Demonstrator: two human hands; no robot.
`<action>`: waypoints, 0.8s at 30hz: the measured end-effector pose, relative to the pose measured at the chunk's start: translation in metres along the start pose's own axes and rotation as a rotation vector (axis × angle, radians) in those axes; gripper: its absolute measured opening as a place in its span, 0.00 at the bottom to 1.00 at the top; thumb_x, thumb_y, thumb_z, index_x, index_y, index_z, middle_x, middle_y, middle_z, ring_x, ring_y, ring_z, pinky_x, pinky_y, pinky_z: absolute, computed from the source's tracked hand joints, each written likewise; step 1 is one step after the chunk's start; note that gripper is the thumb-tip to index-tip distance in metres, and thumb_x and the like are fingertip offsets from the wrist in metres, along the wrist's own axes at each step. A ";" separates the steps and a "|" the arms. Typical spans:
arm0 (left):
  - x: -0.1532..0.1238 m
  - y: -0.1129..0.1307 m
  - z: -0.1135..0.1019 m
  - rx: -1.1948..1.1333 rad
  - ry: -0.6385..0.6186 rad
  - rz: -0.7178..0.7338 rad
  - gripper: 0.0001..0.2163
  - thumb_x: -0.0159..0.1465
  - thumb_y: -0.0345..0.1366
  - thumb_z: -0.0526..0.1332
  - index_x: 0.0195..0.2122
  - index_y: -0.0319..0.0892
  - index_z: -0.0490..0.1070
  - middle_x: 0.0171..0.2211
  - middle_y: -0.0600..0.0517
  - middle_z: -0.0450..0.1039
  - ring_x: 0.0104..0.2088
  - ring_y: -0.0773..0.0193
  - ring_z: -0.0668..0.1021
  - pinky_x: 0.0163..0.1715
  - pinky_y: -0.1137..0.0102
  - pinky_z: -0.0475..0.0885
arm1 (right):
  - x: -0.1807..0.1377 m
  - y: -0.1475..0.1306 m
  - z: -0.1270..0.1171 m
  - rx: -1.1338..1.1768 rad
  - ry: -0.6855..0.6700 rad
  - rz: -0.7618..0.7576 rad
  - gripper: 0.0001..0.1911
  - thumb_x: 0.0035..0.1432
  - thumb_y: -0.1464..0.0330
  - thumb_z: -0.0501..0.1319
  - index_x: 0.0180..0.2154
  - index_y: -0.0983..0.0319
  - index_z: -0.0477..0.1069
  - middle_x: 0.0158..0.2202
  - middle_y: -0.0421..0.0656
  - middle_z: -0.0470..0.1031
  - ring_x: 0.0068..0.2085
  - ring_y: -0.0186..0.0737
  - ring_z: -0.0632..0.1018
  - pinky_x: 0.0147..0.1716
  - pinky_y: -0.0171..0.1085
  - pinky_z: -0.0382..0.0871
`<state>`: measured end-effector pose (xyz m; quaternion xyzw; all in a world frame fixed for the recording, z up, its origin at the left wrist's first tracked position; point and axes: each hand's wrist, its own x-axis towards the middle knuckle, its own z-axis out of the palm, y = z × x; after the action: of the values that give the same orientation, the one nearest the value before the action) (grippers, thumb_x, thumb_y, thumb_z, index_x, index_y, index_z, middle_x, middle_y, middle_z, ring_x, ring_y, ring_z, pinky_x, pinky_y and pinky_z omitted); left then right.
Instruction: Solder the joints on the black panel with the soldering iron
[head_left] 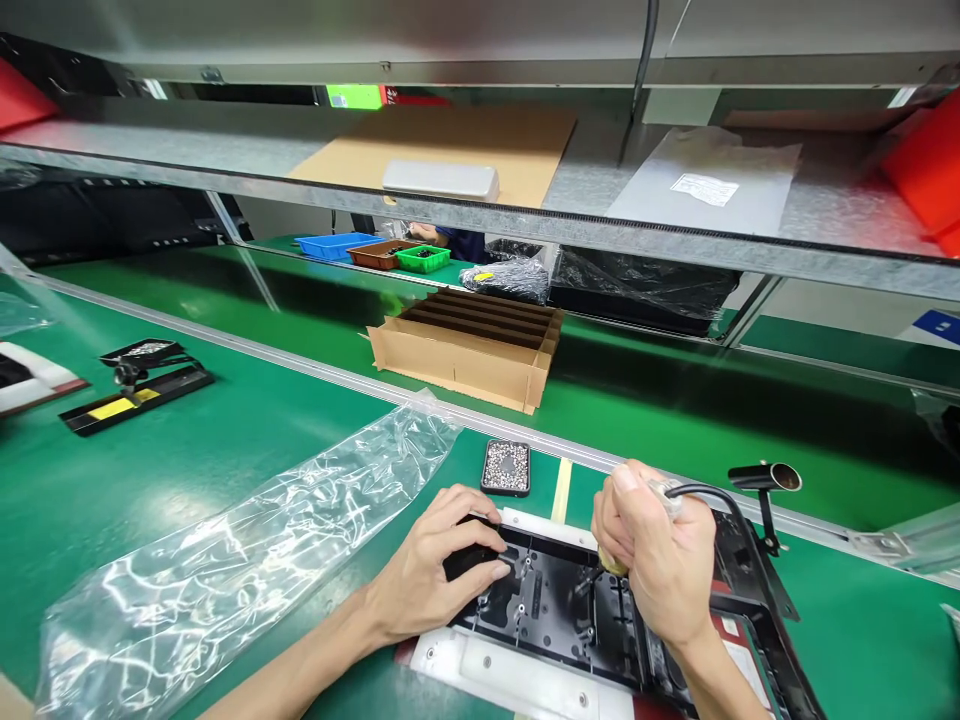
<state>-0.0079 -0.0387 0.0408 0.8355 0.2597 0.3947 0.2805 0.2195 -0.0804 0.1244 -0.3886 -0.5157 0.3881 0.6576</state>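
Note:
A black plastic housing (559,610) lies in a white fixture (510,680) at the near edge of the green bench. My left hand (439,575) presses a small black part (469,560) onto the housing's left end, fingers curled over it. Gripped in my right hand (660,555) is a corded screwdriver (679,495), its tip down on the housing's middle. A small black tray of silver screws (506,466) sits just behind my left hand.
A crumpled clear plastic bag (247,555) lies to the left. A cardboard divider box (469,350) stands on the green conveyor behind. A black tool stand (135,385) is at far left, a metal holder (769,480) at right. Another person's hand (424,232) shows near coloured bins (375,250).

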 end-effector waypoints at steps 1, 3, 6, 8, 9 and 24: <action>0.005 0.005 -0.003 0.032 0.014 0.004 0.03 0.71 0.34 0.65 0.44 0.44 0.78 0.49 0.45 0.75 0.51 0.54 0.76 0.53 0.56 0.71 | 0.000 0.000 0.000 -0.003 -0.002 0.001 0.29 0.73 0.57 0.61 0.21 0.58 0.54 0.17 0.34 0.50 0.18 0.29 0.53 0.15 0.32 0.46; 0.021 0.018 -0.009 0.020 0.044 -0.010 0.06 0.73 0.37 0.64 0.47 0.44 0.78 0.52 0.44 0.74 0.53 0.53 0.75 0.55 0.56 0.71 | 0.000 0.000 0.000 -0.008 -0.001 -0.001 0.29 0.73 0.56 0.61 0.21 0.58 0.54 0.17 0.34 0.50 0.18 0.29 0.54 0.15 0.32 0.46; 0.059 0.042 -0.009 -0.156 0.047 -0.022 0.14 0.71 0.44 0.66 0.54 0.43 0.77 0.55 0.43 0.74 0.56 0.52 0.75 0.60 0.55 0.71 | 0.001 0.001 0.000 -0.020 0.005 -0.009 0.29 0.73 0.56 0.61 0.22 0.58 0.55 0.17 0.33 0.50 0.18 0.29 0.54 0.14 0.32 0.47; 0.085 0.056 -0.001 -0.321 0.029 0.005 0.21 0.69 0.48 0.68 0.58 0.43 0.74 0.56 0.43 0.75 0.57 0.52 0.76 0.61 0.57 0.72 | 0.001 0.002 -0.001 -0.041 0.012 -0.016 0.29 0.72 0.56 0.61 0.22 0.58 0.55 0.18 0.33 0.51 0.18 0.29 0.54 0.15 0.32 0.49; 0.097 0.062 0.005 -0.396 0.025 0.020 0.23 0.68 0.49 0.70 0.59 0.42 0.73 0.57 0.43 0.74 0.58 0.52 0.76 0.61 0.58 0.72 | 0.001 0.003 -0.002 -0.055 0.019 -0.022 0.28 0.72 0.57 0.62 0.22 0.59 0.56 0.18 0.34 0.52 0.18 0.29 0.55 0.15 0.32 0.50; 0.135 0.093 0.052 -0.727 -0.007 0.045 0.16 0.60 0.37 0.71 0.47 0.38 0.77 0.42 0.46 0.81 0.43 0.56 0.83 0.46 0.66 0.78 | 0.010 -0.011 0.002 -0.269 0.143 -0.133 0.24 0.60 0.63 0.69 0.19 0.61 0.61 0.18 0.36 0.58 0.19 0.30 0.59 0.14 0.30 0.53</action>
<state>0.1279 -0.0297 0.1451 0.6880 0.0828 0.4643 0.5516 0.2207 -0.0756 0.1383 -0.4648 -0.5393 0.2427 0.6589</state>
